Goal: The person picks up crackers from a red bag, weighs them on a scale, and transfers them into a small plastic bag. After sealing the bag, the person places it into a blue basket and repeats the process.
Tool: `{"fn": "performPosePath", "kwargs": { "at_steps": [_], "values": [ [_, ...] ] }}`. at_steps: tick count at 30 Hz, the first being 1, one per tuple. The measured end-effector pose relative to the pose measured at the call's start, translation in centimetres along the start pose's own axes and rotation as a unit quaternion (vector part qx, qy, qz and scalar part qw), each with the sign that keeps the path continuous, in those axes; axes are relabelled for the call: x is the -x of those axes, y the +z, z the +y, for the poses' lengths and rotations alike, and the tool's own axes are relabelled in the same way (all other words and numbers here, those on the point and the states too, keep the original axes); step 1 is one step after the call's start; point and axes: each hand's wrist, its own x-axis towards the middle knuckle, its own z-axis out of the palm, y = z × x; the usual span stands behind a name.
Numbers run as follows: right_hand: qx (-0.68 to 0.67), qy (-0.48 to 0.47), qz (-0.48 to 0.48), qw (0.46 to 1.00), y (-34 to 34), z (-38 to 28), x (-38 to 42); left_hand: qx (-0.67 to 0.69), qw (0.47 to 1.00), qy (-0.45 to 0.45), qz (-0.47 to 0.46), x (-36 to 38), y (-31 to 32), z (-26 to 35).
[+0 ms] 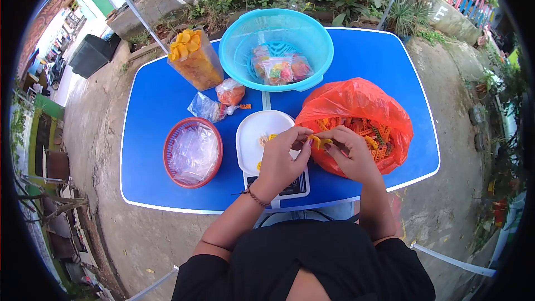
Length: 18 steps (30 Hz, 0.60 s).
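My left hand (281,159) and my right hand (355,155) meet in front of my body, each pinching the same yellow snack piece (321,142) between its fingertips. Below my left hand is a white kitchen scale (245,159), with a few yellow snack pieces and some crumbs on its top. Its display is partly covered by my wrist. To the right, partly behind my right hand, an open red plastic bag (356,97) holds many orange, yellow and green ladder-shaped crackers (369,128).
On the blue table (150,150) stand a red basket (217,170) of clear plastic bags, a turquoise basin (234,50) with filled snack packets (278,71), and a tall clear bag of yellow chips (195,61). Two small plastic bags (230,92) lie behind the scale.
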Motion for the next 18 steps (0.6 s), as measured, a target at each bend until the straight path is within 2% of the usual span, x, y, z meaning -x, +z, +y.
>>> {"fn": "performPosePath", "kwargs": {
  "at_steps": [1, 2, 5, 9, 13, 16, 18],
  "values": [
    [0.028, -0.014, -0.017, 0.999, 0.7, -0.8, -0.3, -0.011, 1.0, -0.009, 0.008, 0.5, -0.9, -0.3],
    [-0.009, -0.02, 0.019, 1.0, 2.1, -1.1, -0.4, -0.021, 0.999, -0.018, 0.016, 0.9, -1.8, -0.7],
    [-0.017, 0.041, 0.009, 0.999, 4.9, -1.2, -1.1, -0.134, 0.989, -0.029, 0.057, 2.0, -4.3, -2.0],
    [0.069, -0.043, -0.037, 0.996, 7.9, -0.4, -2.1, -0.2, 0.976, -0.058, 0.063, 3.4, -6.3, -4.0],
    [0.064, -0.054, -0.042, 0.996, 9.3, -0.3, -2.7, -0.206, 0.975, -0.055, 0.066, 4.1, -6.8, -5.2],
    [0.089, -0.08, 0.008, 0.993, 9.5, -0.6, -2.7, -0.187, 0.979, -0.046, 0.074, 4.2, -7.0, -5.2],
    [0.076, -0.083, -0.003, 0.994, 9.2, -0.7, -2.7, -0.134, 0.986, -0.065, 0.074, 3.9, -6.9, -4.7]
  ]
}}
